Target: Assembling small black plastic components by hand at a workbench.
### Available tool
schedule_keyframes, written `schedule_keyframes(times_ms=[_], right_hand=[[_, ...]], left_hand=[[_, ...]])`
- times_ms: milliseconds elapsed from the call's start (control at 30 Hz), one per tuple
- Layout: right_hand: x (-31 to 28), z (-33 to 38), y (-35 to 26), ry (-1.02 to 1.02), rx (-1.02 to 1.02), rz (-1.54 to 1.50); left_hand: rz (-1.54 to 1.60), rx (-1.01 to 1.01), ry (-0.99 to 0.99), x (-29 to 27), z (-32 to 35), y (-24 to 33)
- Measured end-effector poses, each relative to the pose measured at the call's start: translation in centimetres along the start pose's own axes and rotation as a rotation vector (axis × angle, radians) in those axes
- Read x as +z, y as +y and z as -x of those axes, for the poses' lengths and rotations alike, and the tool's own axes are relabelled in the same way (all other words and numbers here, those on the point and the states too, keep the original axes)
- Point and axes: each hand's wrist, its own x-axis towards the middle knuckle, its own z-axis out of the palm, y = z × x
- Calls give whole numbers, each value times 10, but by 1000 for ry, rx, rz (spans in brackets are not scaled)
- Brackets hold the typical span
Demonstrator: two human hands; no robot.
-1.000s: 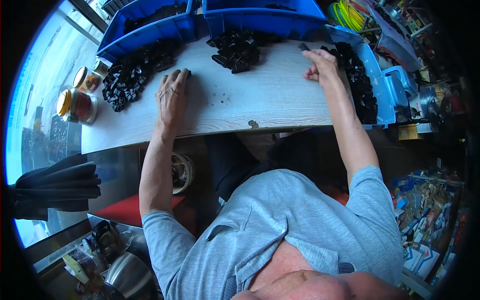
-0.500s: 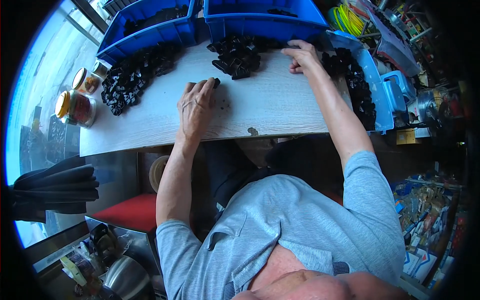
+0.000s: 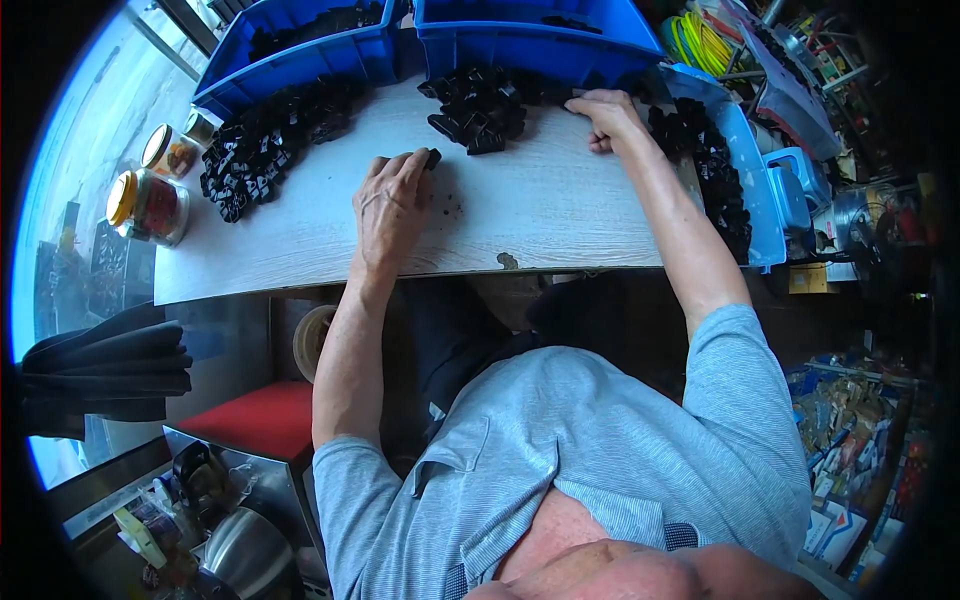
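My left hand rests on the white wood-grain table, fingers closed round a small black plastic part whose end sticks out past the fingertips. Farther right, my right hand is at the table's far side, in front of a blue bin. Its index finger stretches left towards dark parts there, and the other fingers are curled in. Whatever they may hold is hidden. Between the hands, at the back, lies a heap of black plastic parts. A larger heap of similar black parts spreads to the left.
Two blue bins, a left one and a right one, stand along the far edge with black parts inside. A light-blue tray with black parts lies at the right. Lidded jars stand at the left edge.
The fingers of my right hand have drawn in from a more spread pose, with the hand in nearly the same place. My left hand keeps its hold on the black part.
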Motion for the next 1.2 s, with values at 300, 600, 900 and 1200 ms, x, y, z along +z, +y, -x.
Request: schedule_keyframes(times_ms=[300, 600, 900, 1200], right_hand=[[-27, 41, 21, -68, 82, -89], [-8, 49, 18, -20, -72, 95], [-8, 53, 23, -53, -78, -6], [-31, 67, 15, -280, -142, -177]], left_hand=[[9, -29, -11, 2, 3, -2], [-16, -23, -4, 2, 6, -2], [-2, -23, 31, 1, 7, -2], [-29, -53, -30, -6, 4, 2]])
